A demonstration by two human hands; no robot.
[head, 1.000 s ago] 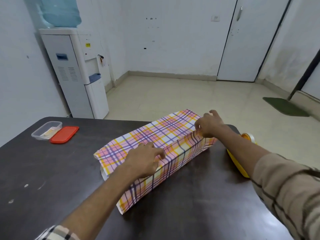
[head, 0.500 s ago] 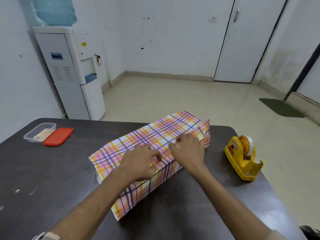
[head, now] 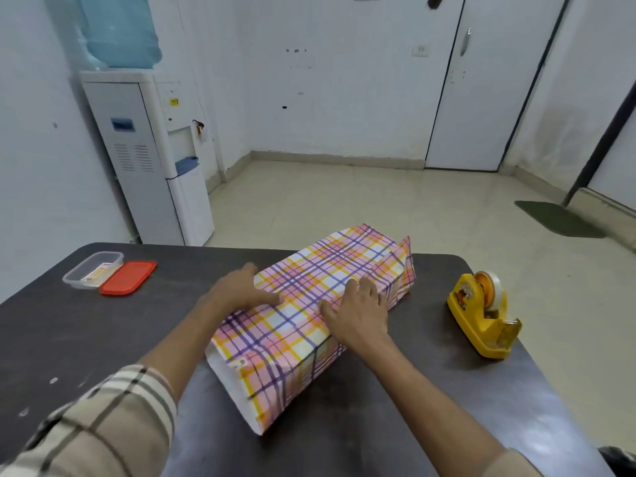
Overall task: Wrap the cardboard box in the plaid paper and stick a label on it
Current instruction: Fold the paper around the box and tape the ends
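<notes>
I log on the dark table (head: 69, 339):
- clear tub (head: 90, 271) touching red lid (head: 128, 277), far left
- left hand (head: 237, 291), fingers straight, against plaid-wrapped box (head: 296, 325), mid-table
- right hand (head: 361, 313) flat on top
- yellow tape dispenser (head: 481, 318), right

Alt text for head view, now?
Left hand and right hand rest on a plaid-wrapped box, ends open, on a dark table. Yellow tape dispenser at right; clear container and red lid at far left.
</notes>
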